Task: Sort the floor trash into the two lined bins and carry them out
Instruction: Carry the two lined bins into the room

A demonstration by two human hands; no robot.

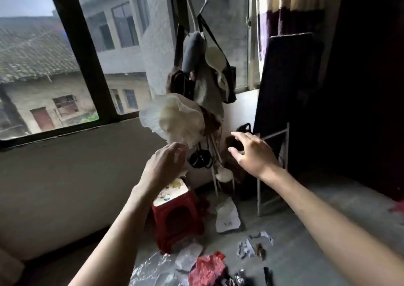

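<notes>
The left hand (165,163) is raised with its fingers curled up around the lower edge of a pale, translucent plastic bag (172,119), which balloons out above it in front of a coat rack (201,71) hung with clothes and bags. The right hand (251,152) reaches forward beside it, fingers spread and relaxed, holding nothing. Down on the floor (306,231), paper scraps (227,218), a red plastic bag (207,268) and clear plastic wrap (153,270) lie scattered near a red stool (177,224).

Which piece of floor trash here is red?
The crumpled red plastic bag near the bottom edge, just right of the clear plastic sheet. The other scraps, like the white paper by the red stool, are pale or dark.
</notes>
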